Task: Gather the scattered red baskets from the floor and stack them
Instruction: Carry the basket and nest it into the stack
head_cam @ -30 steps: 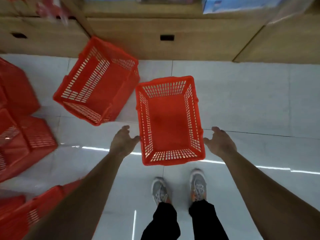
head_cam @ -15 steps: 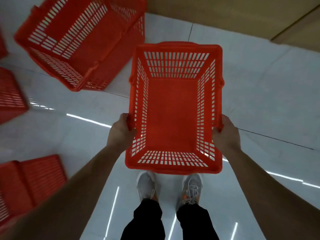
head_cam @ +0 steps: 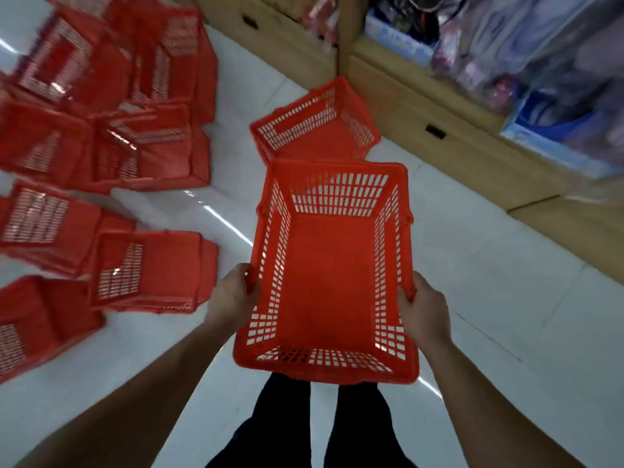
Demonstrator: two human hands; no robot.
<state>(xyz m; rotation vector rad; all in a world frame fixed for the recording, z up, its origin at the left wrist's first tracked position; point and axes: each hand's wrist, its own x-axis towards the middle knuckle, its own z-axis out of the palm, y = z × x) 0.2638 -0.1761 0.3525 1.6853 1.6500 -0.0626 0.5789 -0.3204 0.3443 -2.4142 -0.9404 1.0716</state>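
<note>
I hold a red slotted basket (head_cam: 329, 275) upright in front of me, above the floor and my legs. My left hand (head_cam: 233, 300) grips its left rim and my right hand (head_cam: 423, 314) grips its right rim. Just beyond it, a second red basket (head_cam: 314, 126) lies tipped on the white floor near the shelf base. Several more red baskets (head_cam: 148, 265) lie scattered on their sides across the floor to the left, blurred by motion.
A wooden shelf unit (head_cam: 439, 130) with drawer fronts runs along the back right, with packaged goods (head_cam: 540, 62) on it. White tiled floor (head_cam: 506, 282) spreads to the right of the held basket.
My hands closed on the basket's two sides and lifted it off the floor. The view has swung left, bringing the pile of baskets and the shelf goods into sight.
</note>
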